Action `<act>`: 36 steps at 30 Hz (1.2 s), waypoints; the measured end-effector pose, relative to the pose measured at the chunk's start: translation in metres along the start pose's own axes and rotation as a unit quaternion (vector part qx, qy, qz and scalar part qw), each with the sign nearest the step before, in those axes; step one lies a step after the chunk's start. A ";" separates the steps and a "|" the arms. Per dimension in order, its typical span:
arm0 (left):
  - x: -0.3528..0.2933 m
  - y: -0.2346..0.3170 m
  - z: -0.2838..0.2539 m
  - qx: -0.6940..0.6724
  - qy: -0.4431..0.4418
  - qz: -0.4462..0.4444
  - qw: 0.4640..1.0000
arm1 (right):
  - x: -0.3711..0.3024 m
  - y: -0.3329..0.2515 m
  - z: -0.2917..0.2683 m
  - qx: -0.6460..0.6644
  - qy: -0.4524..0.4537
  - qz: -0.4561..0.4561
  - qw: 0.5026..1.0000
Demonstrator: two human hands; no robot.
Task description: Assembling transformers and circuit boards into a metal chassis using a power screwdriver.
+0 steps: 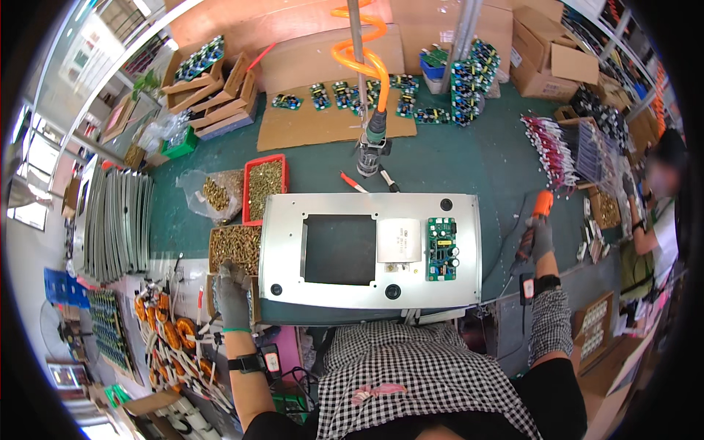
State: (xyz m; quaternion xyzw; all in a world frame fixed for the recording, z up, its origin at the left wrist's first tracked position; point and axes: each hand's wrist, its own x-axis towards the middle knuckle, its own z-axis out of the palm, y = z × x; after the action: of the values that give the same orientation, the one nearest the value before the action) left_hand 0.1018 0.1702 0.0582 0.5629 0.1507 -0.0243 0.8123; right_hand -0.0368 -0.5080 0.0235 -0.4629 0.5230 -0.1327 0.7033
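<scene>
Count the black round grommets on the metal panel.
3: one grommet at the panel's far right corner, one at its near left corner, one on the near edge. Others may be hidden.

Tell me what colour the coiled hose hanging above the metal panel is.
Bright orange; the coiled hose shows best in the head view, top centre, above the metal panel.

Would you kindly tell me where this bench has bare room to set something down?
The widest free patch is green bench top between the brown cardboard sheet and the silver metal panel. A strip right of the panel is also bare. Left of the panel is crowded: red screw tray, cardboard screw box, left hand.
</scene>
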 end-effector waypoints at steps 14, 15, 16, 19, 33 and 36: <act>-0.087 -0.018 0.082 0.454 0.132 0.225 0.852 | 0.045 0.022 0.029 -0.266 0.022 -0.359 0.894; -0.101 -0.017 0.088 0.465 0.100 0.233 0.848 | 0.033 0.014 0.037 -0.236 -0.084 -0.296 0.922; -0.116 -0.021 0.094 0.475 0.068 0.177 0.860 | 0.020 0.006 0.049 -0.198 -0.202 -0.245 0.927; -0.145 -0.053 0.116 0.412 -0.147 -0.167 0.884 | -0.029 0.001 0.084 -0.223 -0.373 -0.037 0.900; -0.179 -0.097 0.174 -0.299 -0.238 -0.088 0.920 | -0.141 -0.012 0.111 -0.121 -0.438 -0.195 0.869; -0.205 -0.061 0.149 -0.175 -0.220 -0.064 0.957 | -0.179 -0.014 0.111 -0.060 -0.463 -0.159 0.870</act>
State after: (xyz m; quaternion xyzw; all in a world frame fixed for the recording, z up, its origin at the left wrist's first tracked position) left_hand -0.0739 -0.0166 0.1064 0.3817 0.0060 -0.1732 0.9079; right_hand -0.0124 -0.3386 0.1467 -0.5897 0.0638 0.0185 0.8049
